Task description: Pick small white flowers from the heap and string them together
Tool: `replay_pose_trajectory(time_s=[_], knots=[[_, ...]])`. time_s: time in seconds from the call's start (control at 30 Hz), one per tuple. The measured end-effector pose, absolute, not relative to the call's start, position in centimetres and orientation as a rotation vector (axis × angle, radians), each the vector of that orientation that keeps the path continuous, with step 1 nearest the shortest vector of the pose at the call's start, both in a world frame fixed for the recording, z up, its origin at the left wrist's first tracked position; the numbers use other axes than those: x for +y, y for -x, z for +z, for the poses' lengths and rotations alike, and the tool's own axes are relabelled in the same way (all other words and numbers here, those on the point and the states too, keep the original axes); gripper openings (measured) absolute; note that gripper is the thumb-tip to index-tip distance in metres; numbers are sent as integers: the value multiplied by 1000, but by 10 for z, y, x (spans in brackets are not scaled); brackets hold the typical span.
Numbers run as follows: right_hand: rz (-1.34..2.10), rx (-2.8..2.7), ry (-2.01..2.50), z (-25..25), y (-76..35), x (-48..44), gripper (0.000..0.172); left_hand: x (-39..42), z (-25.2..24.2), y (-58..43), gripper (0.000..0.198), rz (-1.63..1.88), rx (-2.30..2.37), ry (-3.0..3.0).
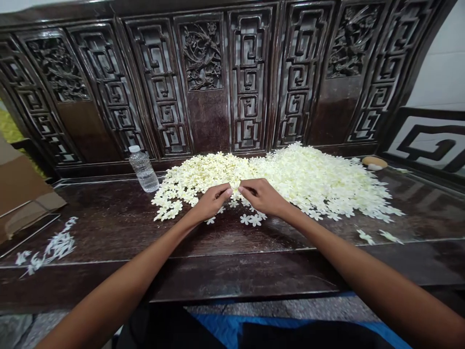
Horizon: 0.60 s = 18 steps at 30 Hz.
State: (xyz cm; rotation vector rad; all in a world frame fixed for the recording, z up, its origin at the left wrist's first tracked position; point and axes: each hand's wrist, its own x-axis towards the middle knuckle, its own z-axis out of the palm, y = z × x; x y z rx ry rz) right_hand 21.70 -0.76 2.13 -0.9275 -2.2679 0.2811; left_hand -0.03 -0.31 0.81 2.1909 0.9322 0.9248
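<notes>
"What do you have on your feed?"

"From my remote station I see two bare hands meeting over a dark wooden bench [116, 223]. The left hand [213, 201] and the right hand [261, 198] nearly touch, fingertips facing each other."

"Are they gripping anything?"

"On each, I see the fingers curled with the thumb drawn in toward them. Something pale shows between the fingertips, but I can't tell whether either hand pinches it or it lies behind them."

"And the flowers?"

"I have the white flowers [316, 179] in a broad heap just beyond the hands, spreading well to the right; the part at the left looks yellower. A few loose blossoms [254, 219] lie on the wood just in front of the right hand."

"Anything else near?"

"A clear bottle [144, 170] with a white cap stands by the heap's left end. Farther left I see thin white pieces [60, 246] scattered near a cardboard box [25, 194]. At the far right, a tan oval object [375, 163] sits beside the heap, and the carved backrest [210, 116] rises behind everything."
</notes>
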Motion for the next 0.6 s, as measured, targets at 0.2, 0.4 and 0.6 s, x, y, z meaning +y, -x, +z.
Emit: replay_pose_trajectory(time_s=[0.2,0.4,0.6], knots=[[254,-2210,852,26,-209,-19,33,-9,19,3,39,1008,897,-2261],[298,-2168,875,26,-211,-18,33,-14,23,1,36,964,899,-2387],[273,-2232,690,24,-209,-17,33,-11,21,1,35,1036,938,-2395]])
